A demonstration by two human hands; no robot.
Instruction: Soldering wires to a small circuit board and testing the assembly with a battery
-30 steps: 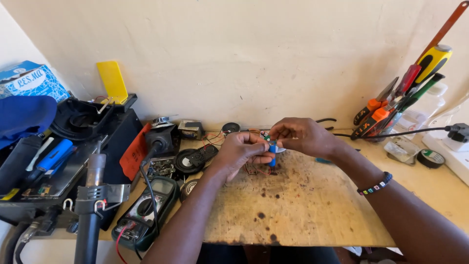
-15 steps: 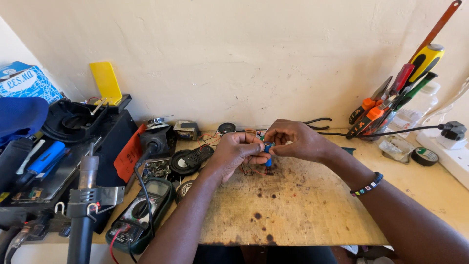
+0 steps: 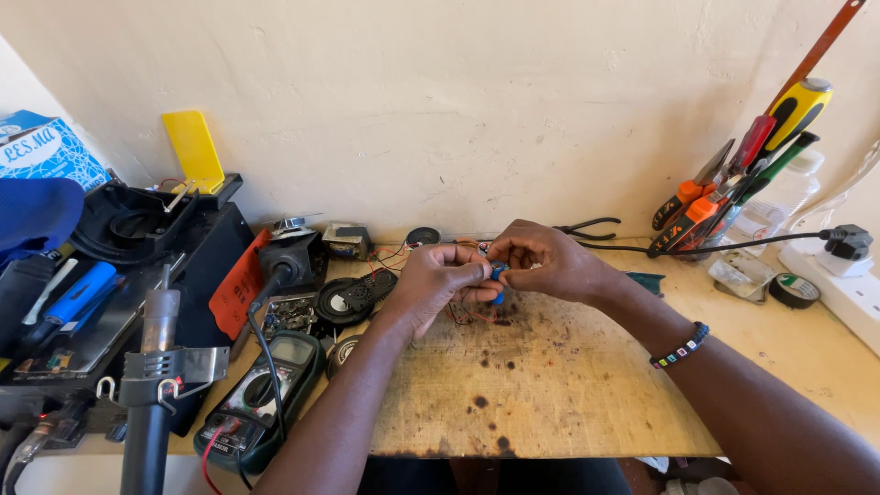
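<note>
My left hand (image 3: 445, 280) and my right hand (image 3: 541, 261) meet over the back of a stained wooden board (image 3: 550, 385). Between their fingertips both pinch a small blue component (image 3: 498, 272). Thin red wires (image 3: 472, 314) trail from it onto the board under my left hand. A beaded bracelet (image 3: 683, 346) circles my right wrist. What the blue part joins to is hidden by my fingers.
A green multimeter (image 3: 261, 399) and a hot-air gun (image 3: 156, 385) lie at the left front. Speaker parts (image 3: 344, 298) and a black case (image 3: 137, 266) sit at the left. Screwdrivers and pliers (image 3: 733, 179) stand at the right back, beside a power strip (image 3: 839, 289) and tape roll (image 3: 793, 289).
Both hands stay together on the blue part with only small finger shifts. The view has tilted slightly, so the hands sit a little higher on the board.
</note>
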